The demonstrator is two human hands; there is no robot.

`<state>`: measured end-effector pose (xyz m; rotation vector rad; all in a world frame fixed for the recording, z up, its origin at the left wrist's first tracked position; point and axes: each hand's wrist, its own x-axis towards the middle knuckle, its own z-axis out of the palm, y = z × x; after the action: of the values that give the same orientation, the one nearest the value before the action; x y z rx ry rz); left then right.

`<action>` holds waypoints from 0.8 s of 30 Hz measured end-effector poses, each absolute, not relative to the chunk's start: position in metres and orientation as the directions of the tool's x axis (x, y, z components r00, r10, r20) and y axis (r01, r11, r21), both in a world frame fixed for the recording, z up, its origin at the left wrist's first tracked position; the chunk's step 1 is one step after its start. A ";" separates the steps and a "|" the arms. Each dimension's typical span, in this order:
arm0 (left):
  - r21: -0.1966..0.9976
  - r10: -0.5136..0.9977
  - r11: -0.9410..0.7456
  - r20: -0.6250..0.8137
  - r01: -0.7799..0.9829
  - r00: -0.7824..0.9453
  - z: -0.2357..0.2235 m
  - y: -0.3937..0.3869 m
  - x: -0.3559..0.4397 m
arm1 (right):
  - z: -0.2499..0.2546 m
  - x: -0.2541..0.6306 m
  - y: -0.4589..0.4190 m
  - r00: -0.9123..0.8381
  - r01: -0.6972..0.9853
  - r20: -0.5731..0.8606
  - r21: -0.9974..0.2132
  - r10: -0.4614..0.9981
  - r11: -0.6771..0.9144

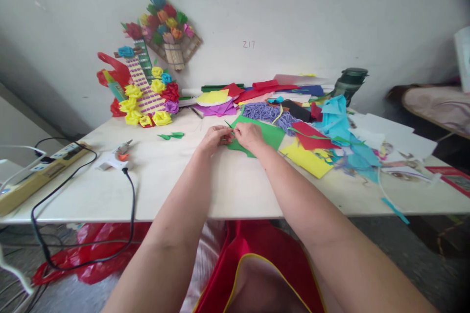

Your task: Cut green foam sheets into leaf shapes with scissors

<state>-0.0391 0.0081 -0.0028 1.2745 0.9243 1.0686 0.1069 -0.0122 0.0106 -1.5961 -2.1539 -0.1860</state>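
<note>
Head view: at centre, on the left part of a green sheet (272,133), with left hand (214,139) and right hand (249,135) together, fingertips nearly closed on a pointed green sliver (228,123). Best pinched lightly, tip uncreased.

Your surface (165,186) is smooth and pale, with a faint sheen. You have matt green paper (271,133), fuzzy purple yarn (270,113), thin, glossy red plastic bags (91,247) below, and a hanging basket (174,56) of rough-looking wooden sticks.

Two hands (248,136), one glue gun (113,159), one power strip (40,176), one dark green bottle (349,84)
</note>
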 end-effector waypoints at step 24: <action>0.954 0.988 -0.075 0.110 -0.290 0.105 -0.007 0.013 -0.032 | -0.005 0.100 0.007 -0.077 0.434 0.214 -0.872 0.974 0.226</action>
<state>-0.0321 0.0130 -0.0071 1.1137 0.8623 1.3104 0.1003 0.0075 -0.0055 -1.3353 -1.6542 0.8031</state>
